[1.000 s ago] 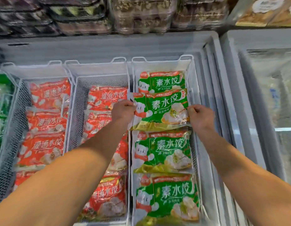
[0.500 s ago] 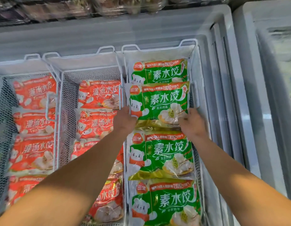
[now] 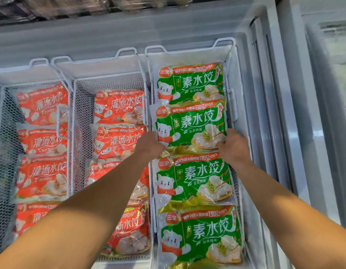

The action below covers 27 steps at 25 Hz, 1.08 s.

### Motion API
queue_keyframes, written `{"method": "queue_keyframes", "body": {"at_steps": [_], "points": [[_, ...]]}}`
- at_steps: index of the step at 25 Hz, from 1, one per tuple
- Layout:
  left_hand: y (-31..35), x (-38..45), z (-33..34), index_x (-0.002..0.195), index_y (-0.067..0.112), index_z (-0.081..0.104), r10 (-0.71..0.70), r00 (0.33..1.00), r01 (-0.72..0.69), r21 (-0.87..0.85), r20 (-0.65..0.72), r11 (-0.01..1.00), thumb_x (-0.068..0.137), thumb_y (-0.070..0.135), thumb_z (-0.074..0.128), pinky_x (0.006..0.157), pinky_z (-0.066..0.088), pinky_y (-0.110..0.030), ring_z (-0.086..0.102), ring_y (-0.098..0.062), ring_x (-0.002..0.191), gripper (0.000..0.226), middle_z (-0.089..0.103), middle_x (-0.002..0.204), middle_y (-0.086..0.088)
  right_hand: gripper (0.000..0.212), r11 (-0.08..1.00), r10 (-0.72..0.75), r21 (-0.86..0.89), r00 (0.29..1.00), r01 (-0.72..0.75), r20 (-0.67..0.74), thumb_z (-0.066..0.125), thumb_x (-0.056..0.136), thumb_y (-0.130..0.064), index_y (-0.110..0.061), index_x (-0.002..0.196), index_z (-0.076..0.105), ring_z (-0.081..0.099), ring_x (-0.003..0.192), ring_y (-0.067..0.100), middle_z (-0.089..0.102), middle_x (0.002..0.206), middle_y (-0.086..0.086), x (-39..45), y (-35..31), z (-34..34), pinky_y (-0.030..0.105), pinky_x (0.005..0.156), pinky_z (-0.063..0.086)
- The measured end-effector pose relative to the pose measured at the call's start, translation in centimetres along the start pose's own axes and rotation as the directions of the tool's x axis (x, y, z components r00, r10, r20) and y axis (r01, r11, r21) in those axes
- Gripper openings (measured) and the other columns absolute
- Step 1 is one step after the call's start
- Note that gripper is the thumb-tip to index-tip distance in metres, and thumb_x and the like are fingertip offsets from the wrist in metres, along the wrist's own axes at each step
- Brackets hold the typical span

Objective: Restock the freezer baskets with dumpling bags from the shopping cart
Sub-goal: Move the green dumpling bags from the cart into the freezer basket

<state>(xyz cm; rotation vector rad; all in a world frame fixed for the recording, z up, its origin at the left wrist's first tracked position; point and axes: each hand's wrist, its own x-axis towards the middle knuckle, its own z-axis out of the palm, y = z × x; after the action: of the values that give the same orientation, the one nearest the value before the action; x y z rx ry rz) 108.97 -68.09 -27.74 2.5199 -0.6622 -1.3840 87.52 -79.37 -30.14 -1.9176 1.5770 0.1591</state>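
A green dumpling bag (image 3: pixel 191 125) lies second from the back in the right white wire basket (image 3: pixel 231 90). My left hand (image 3: pixel 149 145) grips its lower left corner and my right hand (image 3: pixel 233 146) grips its lower right corner. Its top edge overlaps another green bag (image 3: pixel 189 82) at the back. Two more green bags (image 3: pixel 195 181) (image 3: pixel 201 235) lie in front, nearer me.
The middle basket (image 3: pixel 110 82) holds several red dumpling bags (image 3: pixel 119 107); the left basket (image 3: pixel 5 117) holds more red bags (image 3: pixel 42 105). The freezer's sliding-lid rails (image 3: pixel 269 94) run along the right. A second freezer (image 3: pixel 327 94) stands beyond. Packaged goods sit on a shelf above.
Both hands have slid from the bag's sides down to its lower corners. The green bag has settled lower and flatter in the basket. The camera has moved closer.
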Motion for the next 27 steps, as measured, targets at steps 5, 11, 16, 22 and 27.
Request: {"method": "queue_keyframes", "body": {"at_steps": [5, 11, 16, 22, 27], "points": [[-0.4, -0.4, 0.1, 0.075, 0.01, 0.058, -0.025, 0.998, 0.026, -0.024, 0.062, 0.999, 0.083, 0.011, 0.07, 0.065, 0.046, -0.032, 0.056, -0.023, 0.072, 0.015, 0.056, 0.073, -0.004, 0.014, 1.0, 0.022, 0.012, 1.0, -0.022, 0.013, 0.054, 0.091, -0.006, -0.001, 0.104, 0.058, 0.059, 0.081, 0.027, 0.064, 0.097, 0.015, -0.6, 0.5, 0.3, 0.027, 0.064, 0.04], [-1.5, -0.1, 0.9, 0.115, 0.01, 0.059, -0.017, 0.991, 0.011, -0.043, -0.132, 0.999, 0.078, 0.02, 0.075, 0.078, 0.05, -0.034, 0.063, -0.03, 0.099, 0.041, 0.064, 0.108, -0.008, 0.045, 0.999, 0.004, 0.051, 0.996, 0.0, -0.086, 0.056, 0.084, -0.001, -0.003, 0.128, 0.048, 0.055, 0.112, 0.035, 0.054, 0.123, 0.017, -1.0, 0.4, 0.8, 0.04, 0.088, 0.05], [-2.3, -0.9, 2.5, 0.147, 0.022, 0.027, 0.475, 0.861, -0.302, 0.568, -0.182, 0.765, 0.086, 0.029, 0.067, 0.107, 0.036, -0.05, 0.025, -0.037, 0.138, 0.074, 0.023, 0.154, -0.01, 0.073, 0.931, -0.248, -0.284, 0.969, 0.23, -0.026, 0.068, 0.085, -0.026, -0.017, 0.147, 0.03, 0.03, 0.136, 0.035, 0.03, 0.15, 0.01, -2.0, -0.5, 1.2, 0.044, 0.114, 0.028], [-2.8, -0.7, 3.2, 0.151, 0.023, 0.02, 0.418, 0.908, -0.351, 0.557, 0.008, 0.753, 0.093, 0.035, 0.057, 0.112, 0.034, -0.052, 0.016, -0.032, 0.145, 0.069, 0.014, 0.159, -0.004, 0.074, 0.944, -0.163, -0.272, 0.981, 0.185, 0.102, 0.067, 0.088, -0.031, -0.022, 0.148, 0.026, 0.023, 0.143, 0.034, 0.022, 0.155, 0.005, -1.1, -0.5, 1.0, 0.045, 0.118, 0.025], [-2.0, -3.2, 1.1, 0.148, 0.013, 0.032, 0.407, 0.912, -0.376, 0.496, 0.049, 0.783, 0.092, 0.033, 0.057, 0.106, 0.041, -0.048, 0.037, -0.036, 0.135, 0.064, 0.036, 0.151, -0.012, 0.069, 0.951, -0.171, -0.243, 0.98, 0.19, 0.1, 0.066, 0.087, -0.032, -0.016, 0.145, 0.032, 0.032, 0.136, 0.035, 0.032, 0.148, 0.008, -3.7, -1.6, -0.4, 0.043, 0.114, 0.031]]}}
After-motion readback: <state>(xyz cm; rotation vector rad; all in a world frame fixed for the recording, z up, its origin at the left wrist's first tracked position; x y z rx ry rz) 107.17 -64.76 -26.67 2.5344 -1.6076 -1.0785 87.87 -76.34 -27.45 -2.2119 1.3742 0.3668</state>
